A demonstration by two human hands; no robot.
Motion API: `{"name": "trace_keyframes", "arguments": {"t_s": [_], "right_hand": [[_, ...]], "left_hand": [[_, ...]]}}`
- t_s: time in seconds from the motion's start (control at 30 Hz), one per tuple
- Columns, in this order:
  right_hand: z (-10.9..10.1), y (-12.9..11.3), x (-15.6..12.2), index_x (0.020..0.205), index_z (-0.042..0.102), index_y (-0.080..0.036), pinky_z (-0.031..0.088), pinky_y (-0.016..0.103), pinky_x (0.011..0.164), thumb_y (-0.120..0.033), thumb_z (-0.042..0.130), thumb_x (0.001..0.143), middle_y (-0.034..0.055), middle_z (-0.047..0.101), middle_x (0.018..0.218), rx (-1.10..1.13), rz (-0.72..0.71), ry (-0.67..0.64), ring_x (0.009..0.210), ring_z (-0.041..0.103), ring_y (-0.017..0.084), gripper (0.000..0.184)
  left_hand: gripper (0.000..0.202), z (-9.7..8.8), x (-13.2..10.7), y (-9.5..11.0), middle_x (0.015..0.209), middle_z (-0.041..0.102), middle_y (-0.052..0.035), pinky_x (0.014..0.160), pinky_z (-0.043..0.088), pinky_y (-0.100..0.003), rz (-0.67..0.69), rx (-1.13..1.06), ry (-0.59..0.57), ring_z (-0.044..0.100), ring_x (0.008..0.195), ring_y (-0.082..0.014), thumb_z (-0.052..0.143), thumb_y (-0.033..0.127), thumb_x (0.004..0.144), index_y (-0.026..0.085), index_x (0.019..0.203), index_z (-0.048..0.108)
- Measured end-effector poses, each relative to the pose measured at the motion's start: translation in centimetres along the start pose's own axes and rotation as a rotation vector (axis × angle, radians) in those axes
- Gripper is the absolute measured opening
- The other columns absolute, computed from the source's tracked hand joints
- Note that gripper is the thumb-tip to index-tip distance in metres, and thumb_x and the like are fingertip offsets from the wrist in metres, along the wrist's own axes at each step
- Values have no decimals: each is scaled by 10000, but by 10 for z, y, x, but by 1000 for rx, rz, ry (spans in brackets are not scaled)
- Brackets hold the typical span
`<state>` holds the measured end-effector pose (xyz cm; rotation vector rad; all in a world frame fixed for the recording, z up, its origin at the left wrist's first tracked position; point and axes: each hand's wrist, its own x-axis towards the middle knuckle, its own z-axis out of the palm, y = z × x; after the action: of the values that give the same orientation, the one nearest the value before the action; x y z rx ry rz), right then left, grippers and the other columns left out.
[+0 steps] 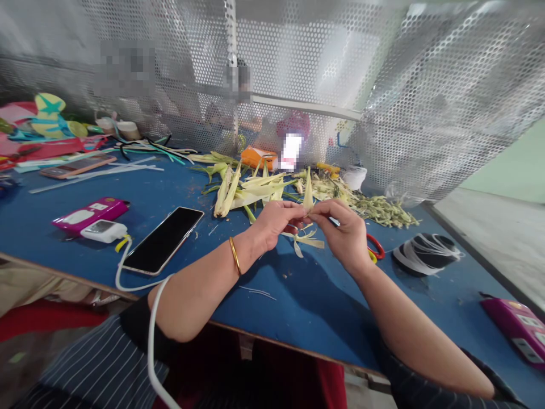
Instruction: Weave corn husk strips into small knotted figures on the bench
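Note:
Both hands meet above the middle of the blue table (289, 307), pinching a pale corn husk strip (308, 190) whose pointed end sticks up. My left hand (272, 222) has thumb and fingers closed at the strip's base. My right hand (343, 230) pinches the same spot from the other side. Curled husk scraps (309, 243) lie just below the fingers. Behind my left hand spreads a heap of corn husks (230, 193). Partly hidden by my right hand are red and yellow scissor-like handles (375, 249).
A spool of white cord (426, 254) stands at right, near a purple device (517, 326). At left lie a black-screened phone (164, 241), another purple device (91, 216) and a white cable (153, 341). Small dried pieces (381, 210) lie before the perforated metal screen (298, 62).

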<state>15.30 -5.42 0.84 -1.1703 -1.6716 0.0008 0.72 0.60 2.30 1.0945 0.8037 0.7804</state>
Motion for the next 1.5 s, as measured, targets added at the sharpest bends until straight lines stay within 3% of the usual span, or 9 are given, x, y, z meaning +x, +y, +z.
{"name": "trace_keyframes", "arguments": {"t_s": [0.17, 0.4, 0.73, 0.9, 1.13, 1.27, 1.5], "right_hand": [[-2, 2, -1, 887, 673, -242, 508, 316, 790, -144, 574, 896, 32, 648, 902, -52, -121, 3, 860, 632, 175, 140], [-3, 6, -3, 895, 694, -252, 502, 338, 746, -169, 593, 901, 50, 604, 923, -196, -233, 42, 849, 613, 186, 130], [-3, 13, -2, 863, 693, -231, 476, 335, 698, -228, 571, 926, 40, 585, 820, -281, -233, 13, 776, 594, 185, 137], [-2, 9, 0, 800, 637, -215, 468, 323, 699, -195, 552, 909, 32, 582, 804, -241, -125, -31, 748, 582, 182, 141], [1, 3, 0, 750, 572, -210, 451, 295, 692, -185, 547, 856, 30, 625, 833, -203, 129, -66, 757, 598, 176, 112], [1, 1, 0, 735, 585, -208, 436, 267, 619, -203, 559, 829, -2, 656, 692, -141, 266, -64, 626, 585, 153, 98], [2, -1, 1, 716, 642, -198, 458, 272, 591, -189, 589, 770, 8, 694, 672, -51, 312, -9, 600, 604, 156, 77]], "left_hand": [[178, 1, -2, 2, 587, 645, -15, 475, 388, -203, -29, 5, 22, 469, 433, -47, 622, 85, 818, 126, 645, 632], [196, 1, -2, 1, 588, 633, -8, 474, 386, -199, -58, -23, -25, 469, 439, -42, 602, 84, 819, 123, 630, 632], [212, 2, -2, -1, 602, 617, -6, 489, 395, -194, -83, -49, -41, 514, 499, -50, 603, 82, 839, 121, 633, 633], [210, 5, -4, -1, 610, 635, -18, 488, 396, -192, -33, 10, 4, 561, 548, -71, 633, 110, 839, 126, 630, 629], [200, 8, -1, -8, 604, 656, -21, 484, 399, -183, 149, 156, 63, 563, 537, -74, 631, 125, 840, 133, 642, 654], [186, 8, 0, -11, 610, 660, -24, 490, 405, -186, 204, 198, 57, 568, 553, -80, 622, 130, 836, 136, 656, 667], [103, 7, -3, -9, 646, 656, -4, 549, 433, -213, 251, 242, 23, 530, 559, -71, 770, 199, 715, 134, 693, 694]]}}
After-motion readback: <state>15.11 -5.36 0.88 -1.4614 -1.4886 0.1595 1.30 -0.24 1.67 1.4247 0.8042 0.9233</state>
